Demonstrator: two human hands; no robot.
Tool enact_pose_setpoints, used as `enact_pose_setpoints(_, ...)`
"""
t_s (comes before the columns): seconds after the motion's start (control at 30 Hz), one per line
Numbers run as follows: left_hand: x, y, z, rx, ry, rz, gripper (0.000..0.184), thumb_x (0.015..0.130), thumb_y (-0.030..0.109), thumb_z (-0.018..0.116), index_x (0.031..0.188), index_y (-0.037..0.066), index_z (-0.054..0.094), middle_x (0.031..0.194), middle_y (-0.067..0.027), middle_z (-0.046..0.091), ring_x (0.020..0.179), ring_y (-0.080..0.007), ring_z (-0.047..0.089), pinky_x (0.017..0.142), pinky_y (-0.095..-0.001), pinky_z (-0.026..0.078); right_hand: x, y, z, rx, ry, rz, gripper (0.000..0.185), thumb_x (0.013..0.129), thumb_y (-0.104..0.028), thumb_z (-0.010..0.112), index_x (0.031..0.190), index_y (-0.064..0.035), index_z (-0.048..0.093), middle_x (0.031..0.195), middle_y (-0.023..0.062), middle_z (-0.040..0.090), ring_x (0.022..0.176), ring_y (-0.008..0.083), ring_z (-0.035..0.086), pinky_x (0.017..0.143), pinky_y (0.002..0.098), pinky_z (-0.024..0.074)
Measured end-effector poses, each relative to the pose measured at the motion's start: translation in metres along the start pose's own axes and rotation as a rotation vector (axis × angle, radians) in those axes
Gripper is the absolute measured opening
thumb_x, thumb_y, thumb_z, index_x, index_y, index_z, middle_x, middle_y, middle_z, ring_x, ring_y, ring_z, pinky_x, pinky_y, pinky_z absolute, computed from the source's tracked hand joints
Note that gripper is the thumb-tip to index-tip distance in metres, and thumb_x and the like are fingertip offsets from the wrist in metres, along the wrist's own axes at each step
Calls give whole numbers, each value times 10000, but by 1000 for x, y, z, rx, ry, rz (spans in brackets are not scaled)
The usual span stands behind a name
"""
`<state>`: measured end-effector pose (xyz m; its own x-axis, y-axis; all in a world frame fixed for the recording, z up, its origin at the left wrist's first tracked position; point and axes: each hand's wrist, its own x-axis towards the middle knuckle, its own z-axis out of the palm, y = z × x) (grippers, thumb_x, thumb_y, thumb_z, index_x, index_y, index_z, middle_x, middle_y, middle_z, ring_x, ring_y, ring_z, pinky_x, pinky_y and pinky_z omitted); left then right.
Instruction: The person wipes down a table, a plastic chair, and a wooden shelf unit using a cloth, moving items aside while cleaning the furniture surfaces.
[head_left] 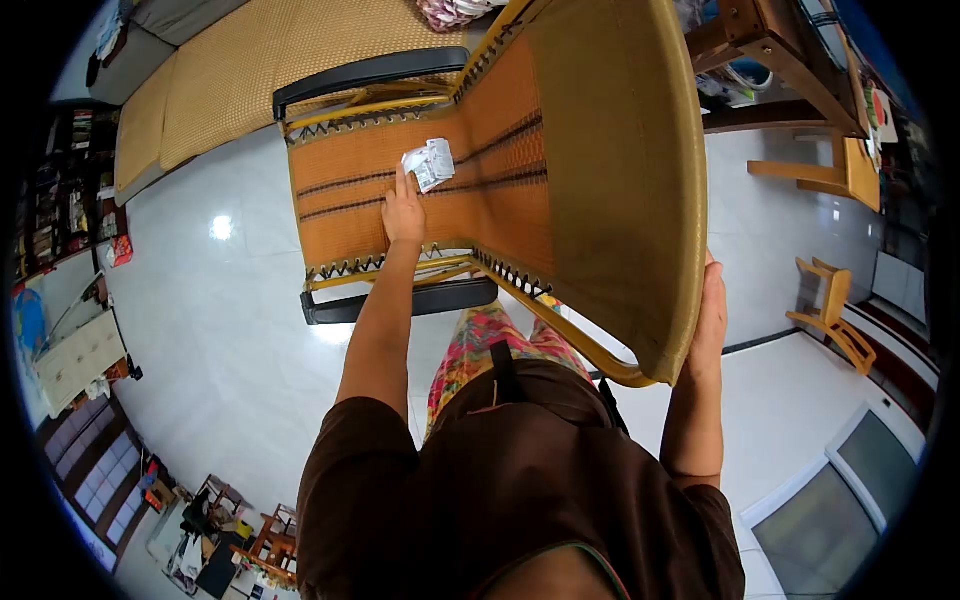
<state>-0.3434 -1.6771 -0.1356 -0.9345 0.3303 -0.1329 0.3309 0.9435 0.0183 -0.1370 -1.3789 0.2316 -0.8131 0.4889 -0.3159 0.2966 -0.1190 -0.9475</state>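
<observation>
Woven orange chair (pixel 500 205); left hand (pixel 404 213) at crumpled white packet (pixel 433 166), grip unclear; right hand (pixel 711 315) clasps backrest (pixel 620 185); sofa (pixel 245 80) beyond.

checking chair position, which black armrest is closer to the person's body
The armrest beside the patterned trousers, with the left forearm across it in view; the other armrest is on the sofa side.

1. Pale, glossy tiles cover the floor (pixel 200 330) around me, a bright white glare (pixel 221 228) shining off them.
2. Along one side stretches a long sofa (pixel 185 15) with grey upholstery, its seat under a tan woven mat (pixel 250 85).
3. Near its end, dark shelves (pixel 75 180) are crowded with small items.
4. Opposite, I see a small wooden chair (pixel 833 310) and white-framed panes (pixel 820 535).
</observation>
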Motion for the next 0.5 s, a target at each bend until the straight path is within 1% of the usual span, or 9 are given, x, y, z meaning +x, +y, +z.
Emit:
enact_pose_setpoints(0.07, 4, -1, -19, 7, 32, 54, 484, 941, 66, 494, 1423, 23, 474, 1587, -48, 319, 978, -303, 567, 843, -403, 527, -1, -1, 0, 30, 16, -13, 610, 1055, -444, 354, 1384, 56, 469, 1305, 127, 566, 1187, 194, 534, 1026, 331, 403)
enact_pose_setpoints(0.13, 7, -4, -33, -5, 75, 101, 474, 940, 82, 515, 1408, 14, 484, 1576, -48, 337, 982, -304, 568, 846, -406, 523, 0, -6, 1, 43, -7, -46, 642, 1040, -476, 391, 1387, 58, 465, 1308, 124, 564, 1187, 188, 531, 1027, 326, 399)
enact_pose_setpoints(0.17, 9, -5, -40, -8, 98, 123, 470, 939, 90, 525, 1400, 10, 489, 1570, -48, 346, 984, -304, 569, 847, -408, 521, 0, -10, 3, 11, -6, -69, 638, 1036, -473, 406, 1388, 56, 467, 1306, 123, 563, 1188, 186, 528, 1026, 323, 397)
enact_pose_setpoints(0.23, 11, -9, -48, -113, 238, 150, 443, 927, 99, 569, 1358, 5, 529, 1523, -83, 414, 963, -315, 577, 847, -420, 518, -1, -18, 8, -53, -6, -114, 630, 1028, -465, 436, 1389, 50, 471, 1302, 120, 563, 1189, 181, 524, 1025, 317, 394)
enact_pose_setpoints(0.27, 12, -10, -52, -166, 309, 164, 429, 921, 104, 591, 1336, 3, 549, 1499, -101, 448, 952, -321, 581, 847, -425, 517, -1, -22, 9, -69, -5, -119, 600, 1027, -431, 450, 1390, 47, 473, 1300, 118, 564, 1191, 177, 522, 1025, 315, 393)
enact_pose_setpoints(0.37, 15, -10, -81, -374, 483, 249, 361, 902, 92, 660, 1245, -10, 607, 1303, -138, 601, 919, -260, 615, 844, -383, 521, 5, -31, 9, -143, 16, -164, 514, 1019, -316, 486, 1394, 35, 482, 1298, 112, 562, 1193, 169, 518, 1026, 314, 393)
enact_pose_setpoints(0.43, 9, 5, -128, -818, 396, 105, 258, 907, 49, 665, 1153, -20, 630, 1128, -119, 634, 915, -190, 618, 845, -321, 514, 11, -34, 9, -226, 70, -238, 462, 1006, -225, 502, 1395, 23, 490, 1301, 105, 558, 1194, 170, 520, 1027, 317, 397)
enact_pose_setpoints(0.47, 4, 15, -155, -1040, 339, 34, 206, 910, 27, 668, 1107, -26, 642, 1040, -109, 650, 913, -156, 620, 845, -290, 511, 13, -42, 15, -204, 136, -311, 446, 961, -119, 536, 1389, 2, 510, 1328, 101, 555, 1209, 186, 528, 1028, 324, 402)
enact_pose_setpoints(0.5, 2, 23, -178, -1211, 325, 30, 175, 911, 11, 659, 1081, -27, 639, 1063, -102, 622, 915, -153, 620, 836, -280, 509, 15, -48, 16, -271, 169, -388, 450, 946, -110, 550, 1383, -6, 519, 1340, 103, 552, 1216, 194, 530, 1028, 329, 405)
